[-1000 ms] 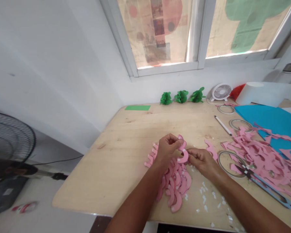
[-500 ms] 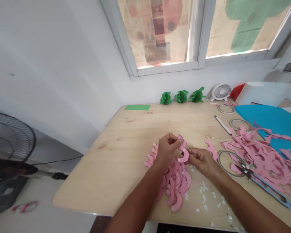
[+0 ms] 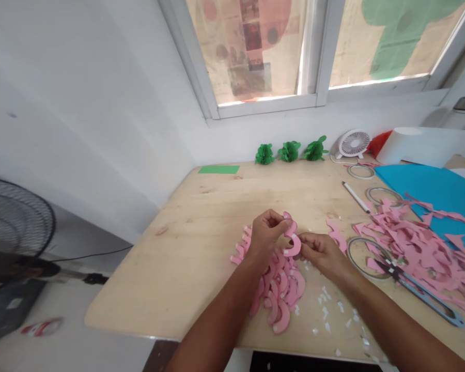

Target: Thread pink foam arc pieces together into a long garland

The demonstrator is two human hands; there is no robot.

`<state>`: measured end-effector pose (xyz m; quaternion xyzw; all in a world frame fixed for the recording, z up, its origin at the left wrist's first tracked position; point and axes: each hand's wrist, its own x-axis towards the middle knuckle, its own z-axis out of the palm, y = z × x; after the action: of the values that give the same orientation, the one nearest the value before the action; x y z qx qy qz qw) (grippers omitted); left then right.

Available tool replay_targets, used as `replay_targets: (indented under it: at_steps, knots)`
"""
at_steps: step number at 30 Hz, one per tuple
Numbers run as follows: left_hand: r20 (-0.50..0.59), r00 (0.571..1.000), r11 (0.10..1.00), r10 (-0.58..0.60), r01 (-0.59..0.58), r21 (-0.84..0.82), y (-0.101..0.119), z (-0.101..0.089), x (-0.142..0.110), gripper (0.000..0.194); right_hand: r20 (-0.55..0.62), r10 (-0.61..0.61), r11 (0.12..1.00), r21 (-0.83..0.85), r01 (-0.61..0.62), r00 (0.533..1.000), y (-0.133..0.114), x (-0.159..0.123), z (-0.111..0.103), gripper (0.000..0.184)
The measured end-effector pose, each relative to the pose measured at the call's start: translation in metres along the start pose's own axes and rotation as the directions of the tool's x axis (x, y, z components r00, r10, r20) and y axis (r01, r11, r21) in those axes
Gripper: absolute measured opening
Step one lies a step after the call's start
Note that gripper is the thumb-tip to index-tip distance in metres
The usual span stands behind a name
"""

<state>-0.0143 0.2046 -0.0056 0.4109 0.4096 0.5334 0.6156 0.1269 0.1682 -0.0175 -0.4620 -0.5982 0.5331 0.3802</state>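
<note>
Between my two hands is a wavy pink paper cutout [image 3: 293,245] with small white patches on it. My left hand [image 3: 269,232] pinches its upper part with thumb and fingers. At its lower right edge, the closed fingertips of my right hand [image 3: 320,252] touch it; whether they hold something small is hidden. Under and beside my left wrist lies a heap of similar pink paper curves [image 3: 282,316], some with white tabs at their ends. One more wavy pink piece [image 3: 336,236] rests on the table right of my right hand. Tiny white paper bits [image 3: 325,312] are scattered below it.
Scissors [image 3: 422,295] and rings of tape [image 3: 351,258] lie at the right by pink scraps [image 3: 422,243]. Behind are a white marker [image 3: 355,197], blue sheets [image 3: 414,183], a small fan [image 3: 353,143], three green paper shapes [image 3: 289,151] and a green strip [image 3: 219,169].
Both hands keep nearly the same place and grip on the pink cutout. The whole view has shifted very slightly upward and left.
</note>
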Motion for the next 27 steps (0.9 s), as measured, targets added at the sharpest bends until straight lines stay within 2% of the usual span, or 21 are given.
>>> replay_targets:
  at_steps: [5,10,18,22,27]
  knots:
    - [-0.005,1.0,1.0,-0.013,0.013,-0.013,0.0016,0.0013,-0.0004,0.031,0.007,0.018,1.0,0.005,-0.018,1.0,-0.0054,-0.0012,0.0,0.022]
    - [-0.03,0.999,0.999,-0.03,0.03,-0.015,0.0021,0.0012,-0.0007,0.03,0.032,-0.019,0.999,0.027,0.018,0.999,-0.0017,0.0004,-0.0008,0.018]
    - [-0.024,1.0,1.0,-0.006,0.005,-0.016,0.0025,0.0009,-0.0012,0.028,0.023,0.022,0.999,0.034,-0.023,0.999,-0.0079,-0.0015,0.0004,0.019]
    - [-0.04,0.999,0.999,-0.035,0.034,-0.018,0.0051,0.0025,-0.0023,0.029,0.011,0.01,0.997,0.079,-0.011,1.0,-0.0055,-0.0011,-0.0007,0.03]
    - [-0.032,0.999,0.999,-0.036,0.036,-0.014,0.0033,0.0034,-0.0018,0.03,-0.054,0.013,0.999,0.048,-0.01,0.998,-0.0081,-0.002,-0.001,0.043]
